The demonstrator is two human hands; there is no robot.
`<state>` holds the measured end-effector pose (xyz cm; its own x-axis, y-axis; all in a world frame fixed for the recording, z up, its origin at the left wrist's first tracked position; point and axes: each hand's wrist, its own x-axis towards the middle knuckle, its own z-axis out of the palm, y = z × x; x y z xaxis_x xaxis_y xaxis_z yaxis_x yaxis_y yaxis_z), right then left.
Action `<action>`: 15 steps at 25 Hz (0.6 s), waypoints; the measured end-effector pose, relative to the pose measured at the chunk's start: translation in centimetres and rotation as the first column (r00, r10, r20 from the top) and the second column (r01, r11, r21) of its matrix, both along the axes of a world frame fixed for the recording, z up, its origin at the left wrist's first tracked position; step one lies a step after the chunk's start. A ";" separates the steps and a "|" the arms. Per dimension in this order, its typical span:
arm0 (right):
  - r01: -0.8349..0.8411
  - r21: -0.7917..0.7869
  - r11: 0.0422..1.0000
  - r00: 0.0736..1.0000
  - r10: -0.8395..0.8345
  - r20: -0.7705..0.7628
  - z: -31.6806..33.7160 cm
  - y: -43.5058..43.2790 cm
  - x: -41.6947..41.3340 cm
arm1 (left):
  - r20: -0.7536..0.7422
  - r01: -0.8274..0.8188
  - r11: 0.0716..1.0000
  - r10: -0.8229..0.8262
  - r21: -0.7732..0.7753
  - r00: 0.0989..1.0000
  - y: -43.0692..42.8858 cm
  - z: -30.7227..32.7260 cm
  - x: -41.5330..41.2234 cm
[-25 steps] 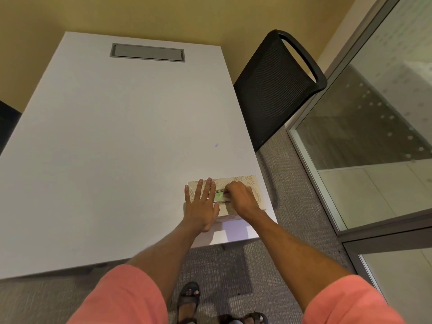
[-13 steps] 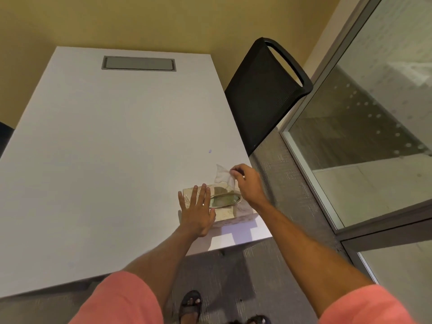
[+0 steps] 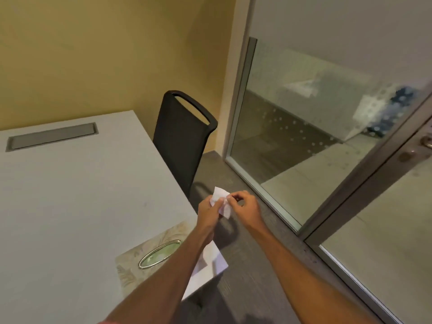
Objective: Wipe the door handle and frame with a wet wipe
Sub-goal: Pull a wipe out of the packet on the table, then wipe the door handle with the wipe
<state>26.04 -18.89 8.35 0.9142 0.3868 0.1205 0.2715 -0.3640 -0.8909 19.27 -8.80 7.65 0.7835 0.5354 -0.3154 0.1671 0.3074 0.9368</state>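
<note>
Holding the wet wipe (image 3: 219,202) between both hands right now, out past the table (image 3: 70,195) corner and above the carpet. The left hand (image 3: 209,212) and right hand (image 3: 245,206) each pinch an edge with curled fingers, looks like they're unfolding it. So step 1, getting a wipe out of the pack (image 3: 152,253), is done. The door handle (image 3: 426,142) sits well apart at the far right, with the door frame (image 3: 364,183) nearer, and neither looks touched, so basically all the wiping is left.
</note>
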 end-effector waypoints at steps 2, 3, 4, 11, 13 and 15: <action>0.159 0.158 0.975 0.985 -0.146 -0.091 1.2 -3.9 2.7 | 0.025 0.049 0.996 -0.048 -0.072 0.999 -3.1 0.7 2.8; 0.215 0.217 0.952 0.972 -0.187 -0.142 1.6 -5.8 4.1 | 0.035 0.091 0.991 -0.088 -0.100 0.996 -4.8 1.3 4.2; 0.236 0.248 0.939 0.964 -0.195 -0.182 1.9 -7.8 5.3 | 0.046 0.137 0.984 -0.132 -0.118 0.990 -6.5 1.9 5.5; 0.249 0.270 0.930 0.931 -0.153 -0.331 2.9 -21.4 12.7 | 0.087 0.367 0.930 -0.366 0.012 0.927 -17.4 4.6 14.5; 0.314 0.318 0.895 0.900 -0.174 -0.399 3.2 -24.8 14.2 | 0.085 0.362 0.932 -0.363 0.027 0.928 -20.3 4.9 17.2; 0.381 0.368 0.848 0.872 -0.199 -0.446 3.5 -27.4 15.5 | 0.092 0.360 0.933 -0.356 -0.022 0.930 -23.1 5.2 19.5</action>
<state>41.51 -46.34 11.85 0.9820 0.0871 -0.1676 -0.1742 0.0747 -0.9819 38.74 -31.88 12.88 0.9456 0.2033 -0.2539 0.1931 0.2773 0.9412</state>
